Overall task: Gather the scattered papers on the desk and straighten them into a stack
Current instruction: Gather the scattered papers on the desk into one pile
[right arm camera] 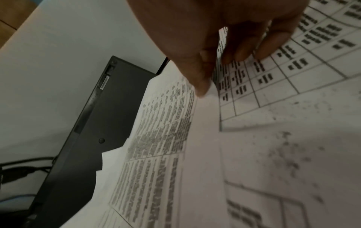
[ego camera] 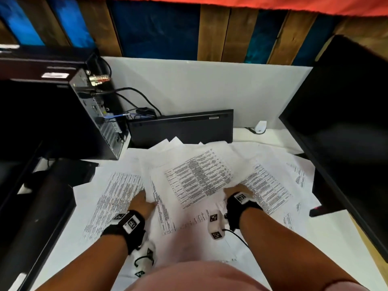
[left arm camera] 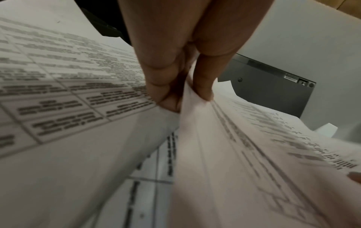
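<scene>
- The left hand lies low on the spread of printed papers; its wrist view shows two fingers pinching the raised edge of one sheet, so it is grasping paper.
- The right hand rests on the sheets just across from the left. In its wrist view the thumb and curled fingers close on the lifted edge of a table-printed sheet, so it too looks to be grasping paper.
- Between the two hands lies the middle sheet with the dense table. More sheets fan out to the outer side of each hand, overlapping at odd angles across the white desk.
- Beyond the fingertips, the far corners of the papers touch or slip under a dark keyboard propped on edge against the white partition. A small computer case with cables stands beyond and outward of the left hand.
- Judgement: gathering has only begun; nothing is stacked yet.
- The next move likely calls for drawing both hands inward to sweep the outer sheets over the middle one, minding that the far corners do not snag on the keyboard.
</scene>
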